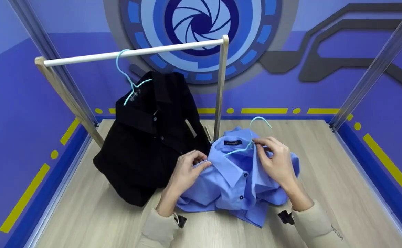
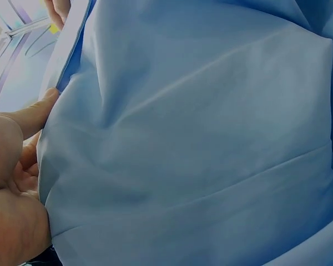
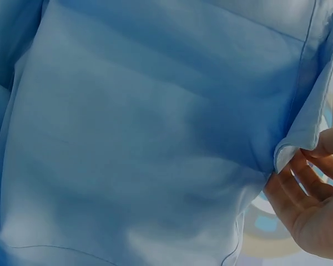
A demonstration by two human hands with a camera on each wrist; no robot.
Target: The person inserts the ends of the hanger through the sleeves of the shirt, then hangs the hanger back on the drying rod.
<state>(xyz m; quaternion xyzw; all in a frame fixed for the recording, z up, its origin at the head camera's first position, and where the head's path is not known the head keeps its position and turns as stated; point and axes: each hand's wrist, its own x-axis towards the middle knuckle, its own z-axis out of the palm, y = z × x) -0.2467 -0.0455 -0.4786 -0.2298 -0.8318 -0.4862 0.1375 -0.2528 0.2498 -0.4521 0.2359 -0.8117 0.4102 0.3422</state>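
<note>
A light blue button-up shirt (image 1: 231, 177) lies bunched on the table with its collar toward the back. A light teal hanger (image 1: 240, 150) sits inside its neck, the hook standing up above the collar. My left hand (image 1: 186, 172) pinches the fabric at the left shoulder beside the collar, thumb against fingertips. On the other side, my right hand (image 1: 277, 161) pinches the collar edge close to the hanger's neck. Both wrist views are mostly filled by the shirt, with the left thumb (image 2: 36, 116) and the right fingers (image 3: 299, 185) at its edges. Most of the hanger's arms are hidden under the cloth.
To the left, a black shirt (image 1: 135, 148) hangs on another teal hanger (image 1: 120, 65) from the white bar (image 1: 170, 49) of a wooden-legged rack. Its right post (image 1: 220, 86) stands just behind the blue shirt. Purple-blue panels enclose the wooden table (image 1: 338, 193).
</note>
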